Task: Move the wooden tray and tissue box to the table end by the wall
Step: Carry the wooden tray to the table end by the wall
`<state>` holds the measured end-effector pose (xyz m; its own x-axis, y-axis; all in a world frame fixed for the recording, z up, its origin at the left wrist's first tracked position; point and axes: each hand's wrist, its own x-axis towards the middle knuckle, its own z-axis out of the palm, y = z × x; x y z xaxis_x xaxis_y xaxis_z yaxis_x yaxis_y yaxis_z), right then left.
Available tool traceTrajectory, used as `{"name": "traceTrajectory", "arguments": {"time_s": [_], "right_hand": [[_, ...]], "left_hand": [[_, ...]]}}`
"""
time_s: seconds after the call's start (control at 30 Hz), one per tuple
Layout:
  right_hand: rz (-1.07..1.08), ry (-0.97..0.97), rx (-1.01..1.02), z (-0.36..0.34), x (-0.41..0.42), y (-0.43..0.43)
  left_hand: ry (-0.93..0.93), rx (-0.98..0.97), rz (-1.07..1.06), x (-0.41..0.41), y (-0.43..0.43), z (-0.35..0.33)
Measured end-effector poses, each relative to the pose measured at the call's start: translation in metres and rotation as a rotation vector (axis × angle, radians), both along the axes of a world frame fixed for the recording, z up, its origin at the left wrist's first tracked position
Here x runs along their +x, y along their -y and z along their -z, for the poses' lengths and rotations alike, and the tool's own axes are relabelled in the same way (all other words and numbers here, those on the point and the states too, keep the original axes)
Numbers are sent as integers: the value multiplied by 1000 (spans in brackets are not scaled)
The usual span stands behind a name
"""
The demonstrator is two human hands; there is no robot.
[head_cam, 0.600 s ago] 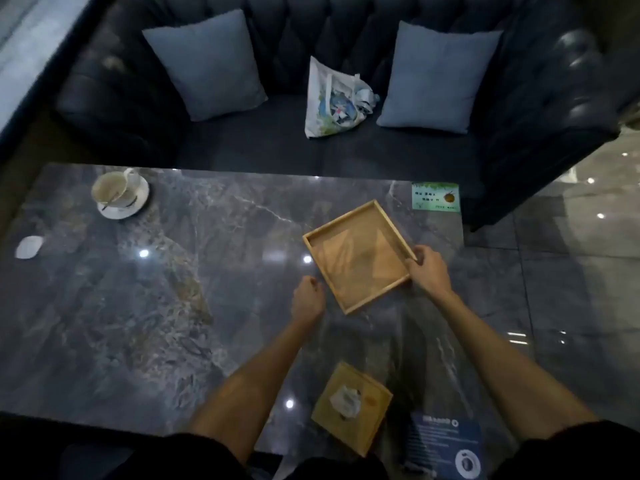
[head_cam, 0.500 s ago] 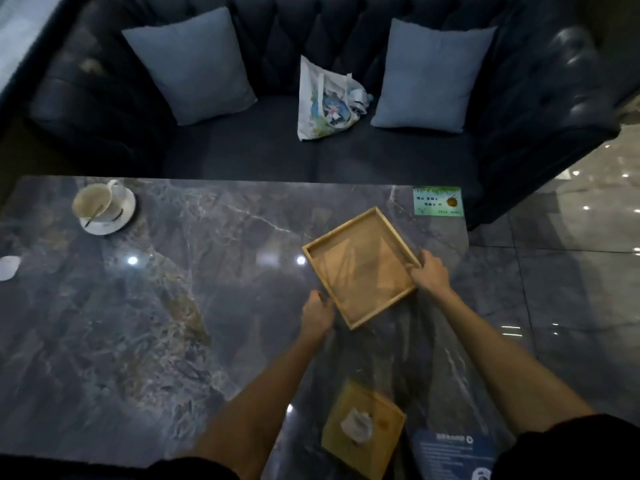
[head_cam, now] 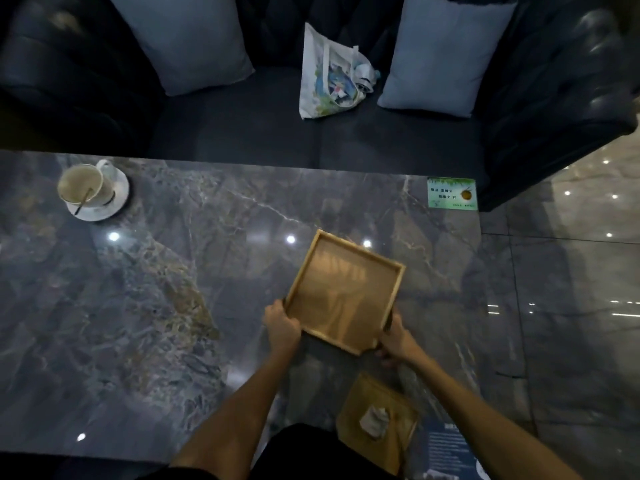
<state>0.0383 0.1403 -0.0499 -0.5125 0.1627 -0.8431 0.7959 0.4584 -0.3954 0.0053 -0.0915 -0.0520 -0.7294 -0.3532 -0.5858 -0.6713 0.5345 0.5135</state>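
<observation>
Seen from above, looking down at a dark marble bench [head_cam: 145,306] with a dark tufted sofa [head_cam: 242,140] beyond it.

Near the middle right of the bench, an empty square wooden tray [head_cam: 343,292], turned at a slant, held at its two near corners. Left hand [head_cam: 282,329] closed over the near-left corner, thumb on top of the rim, grip clenched on the tray. Right hand [head_cam: 394,339] wrapped around the near-right corner, fingers mostly hidden under the tray's edge, grip likewise grasping the tray. Hard to tell whether the tray rests on the bench or is lifted just clear of it.

Closer in, between the forearms and toward the right, a wooden tissue box [head_cam: 377,420] with a white tissue poking from its top; dim, blurred, partly crossed by the right forearm. Beside it at the lower right edge, a dark blue card [head_cam: 450,452] with pale lettering, cut off by the frame and too small to read.

At the far-right corner of the bench, a green label [head_cam: 452,192] with a few pale characters and an orange round mark; text not legible. At the far left, a white cup on a saucer [head_cam: 90,189], a thin stirrer leaning inside.

On the sofa, two pale blue cushions [head_cam: 187,39], both cut off at the top, and a white printed tote bag [head_cam: 329,74] standing between them, its print too blurred to make out. Glossy tiled floor [head_cam: 571,306] to the right, dotted with light reflections.
</observation>
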Motion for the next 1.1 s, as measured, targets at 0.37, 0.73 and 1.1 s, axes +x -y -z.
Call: {"name": "traceTrajectory", "arguments": {"time_s": [0.37,0.73,1.1], "right_hand": [[-164,-209,250,-2,-86,-11],[-301,-390,226,-6,-30,10],[-358,-315,108,-24,-4,69]], "left_hand": [[316,83,-453,50,-66,-6],[121,63,-326,95,-19,2],[65,189,-355,109,43,-2]]}}
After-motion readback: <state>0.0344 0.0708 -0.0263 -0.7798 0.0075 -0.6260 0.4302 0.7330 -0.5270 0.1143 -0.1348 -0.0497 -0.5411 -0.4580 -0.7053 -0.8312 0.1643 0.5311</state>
